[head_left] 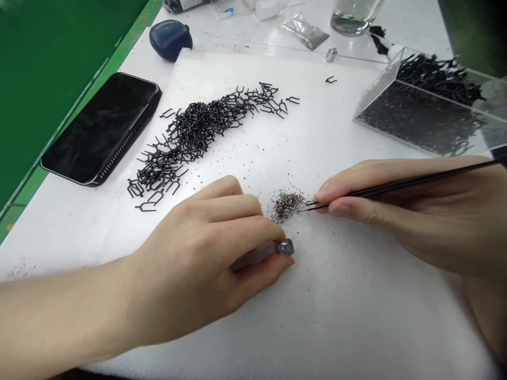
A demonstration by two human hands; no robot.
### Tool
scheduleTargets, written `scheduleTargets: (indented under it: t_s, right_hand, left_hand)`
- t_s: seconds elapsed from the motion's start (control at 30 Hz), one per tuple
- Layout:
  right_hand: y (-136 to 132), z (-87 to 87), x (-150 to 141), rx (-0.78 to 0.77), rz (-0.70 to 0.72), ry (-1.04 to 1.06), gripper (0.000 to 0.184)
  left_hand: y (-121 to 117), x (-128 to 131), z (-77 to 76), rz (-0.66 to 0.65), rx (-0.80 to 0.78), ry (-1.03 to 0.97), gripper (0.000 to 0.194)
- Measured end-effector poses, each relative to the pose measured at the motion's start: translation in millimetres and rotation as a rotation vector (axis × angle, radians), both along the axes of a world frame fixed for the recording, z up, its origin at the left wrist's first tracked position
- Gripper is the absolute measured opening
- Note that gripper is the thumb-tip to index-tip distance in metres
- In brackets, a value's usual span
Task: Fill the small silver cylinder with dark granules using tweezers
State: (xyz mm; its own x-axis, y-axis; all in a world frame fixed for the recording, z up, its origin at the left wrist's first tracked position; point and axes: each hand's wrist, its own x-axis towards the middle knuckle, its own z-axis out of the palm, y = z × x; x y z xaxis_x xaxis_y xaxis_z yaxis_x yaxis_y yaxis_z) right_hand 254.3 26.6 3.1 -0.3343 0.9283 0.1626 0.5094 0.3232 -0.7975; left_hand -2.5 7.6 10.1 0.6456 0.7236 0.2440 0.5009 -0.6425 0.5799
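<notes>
My left hand (198,248) grips a small tool with a pale translucent handle and a round metal head (285,247), which sticks out past my fingertips over a white foam sheet (336,301). My right hand (388,211) holds fine black tweezers (380,189) in a pencil grip, their tips at the edge of a small pile of dark glittering grains (287,206). The two hands are close together on either side of that pile. Farther up the foam lies a long heap of bent black wire pieces (186,137), with specks scattered nearby.
A black smartphone (99,129) lies left of the foam, near a green edge (79,68). At the right, a clear acrylic box (420,113) holds more black wire pieces. Behind are a dark blue pouch (170,39), a glass of water (354,18) and a small bag of grains (304,31).
</notes>
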Motion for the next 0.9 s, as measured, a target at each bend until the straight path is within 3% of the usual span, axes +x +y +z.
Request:
scheduleTargets:
  t_s: [0.4, 0.9]
  right_hand:
    - [0.9, 2.5, -2.3, 0.008, 0.013, -0.002, 0.014]
    - [-0.6, 7.9, -1.8, -0.025, -0.047, 0.025, 0.004]
  left_hand:
    - [0.8, 1.5, -0.2, 0.003, -0.016, -0.005, 0.007]
    - [-1.0, 0.8, -0.2, 0.016, 0.006, -0.024, 0.007]
